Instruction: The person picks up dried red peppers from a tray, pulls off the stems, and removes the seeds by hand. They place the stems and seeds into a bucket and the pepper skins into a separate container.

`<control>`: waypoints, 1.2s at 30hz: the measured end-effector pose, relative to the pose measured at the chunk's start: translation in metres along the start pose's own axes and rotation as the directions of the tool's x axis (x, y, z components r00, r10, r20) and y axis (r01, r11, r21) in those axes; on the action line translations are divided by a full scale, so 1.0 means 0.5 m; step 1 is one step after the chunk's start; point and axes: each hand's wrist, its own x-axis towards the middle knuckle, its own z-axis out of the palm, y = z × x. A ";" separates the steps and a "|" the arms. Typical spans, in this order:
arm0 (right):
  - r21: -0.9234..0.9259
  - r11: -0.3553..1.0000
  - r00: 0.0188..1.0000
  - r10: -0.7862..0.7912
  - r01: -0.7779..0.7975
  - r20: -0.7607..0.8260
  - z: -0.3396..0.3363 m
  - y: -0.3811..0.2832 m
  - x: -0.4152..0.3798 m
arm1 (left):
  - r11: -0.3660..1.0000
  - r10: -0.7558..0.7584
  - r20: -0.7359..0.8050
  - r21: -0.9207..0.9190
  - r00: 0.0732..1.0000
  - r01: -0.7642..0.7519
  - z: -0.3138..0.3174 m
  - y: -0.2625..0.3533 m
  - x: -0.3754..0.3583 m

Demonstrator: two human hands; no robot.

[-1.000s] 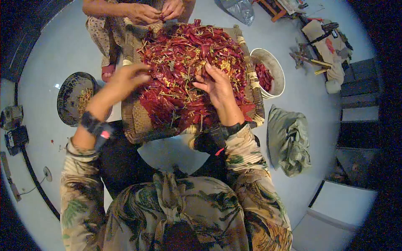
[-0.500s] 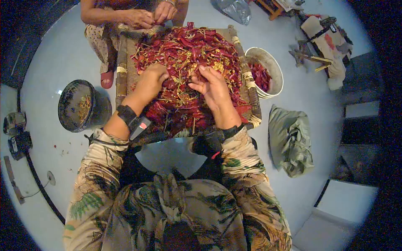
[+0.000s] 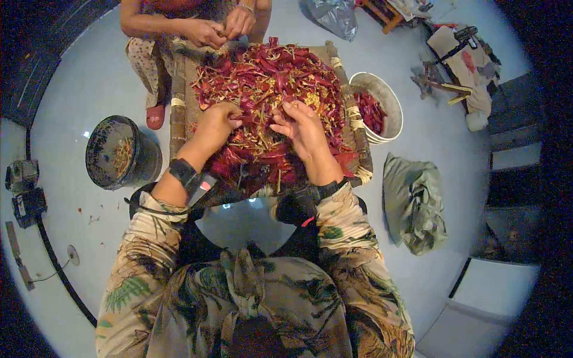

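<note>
A heap of dried red chili peppers (image 3: 268,71), mixed with stems and yellow seeds, lies on a low woven stand with a wooden frame (image 3: 177,128). Over the near left part of the heap, my left hand (image 3: 219,124) is closed, its fingertips pressed together low over the chilies. My right hand (image 3: 305,130) is palm inward at the heap's middle, thumb and forefinger pinched beside a red chili and the other fingers curled. What either pinch holds is too small to make out.
Across the stand, a person's hands (image 3: 224,31) meet at its far left corner. A black bucket (image 3: 138,158) with stems stands left, and a white bucket (image 3: 391,104) with red chilies stands right. A green sack (image 3: 413,203) and a plastic bag (image 3: 334,18) lie on the floor.
Both my hands stay over the heap, shifting slightly down in view. My left fingertips have turned a little. The other person's hands have moved slightly right.
</note>
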 end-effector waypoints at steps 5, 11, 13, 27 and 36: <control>-0.012 1.000 1.000 -0.027 0.027 -0.002 0.007 -0.003 -0.004 | 0.659 -0.223 0.072 -0.723 0.972 0.205 -0.018 0.023 -0.003; -0.121 0.992 0.999 -0.024 0.026 0.023 0.025 -0.003 -0.016 | 0.370 -0.288 0.213 -0.875 0.934 0.313 -0.041 0.080 -0.019; -0.213 0.977 0.998 0.021 -0.009 0.056 0.035 -0.005 -0.022 | 0.371 -0.240 0.220 -0.879 0.945 0.299 -0.034 0.069 -0.017; -0.356 0.925 0.984 -0.082 0.134 0.158 0.059 0.026 -0.027 | 0.286 -0.288 0.303 -0.878 0.908 0.384 0.006 0.094 -0.034; -0.432 0.887 0.984 -0.115 0.162 0.134 0.047 0.035 -0.016 | 0.844 0.049 -0.115 -0.526 0.992 -0.102 -0.046 0.127 -0.025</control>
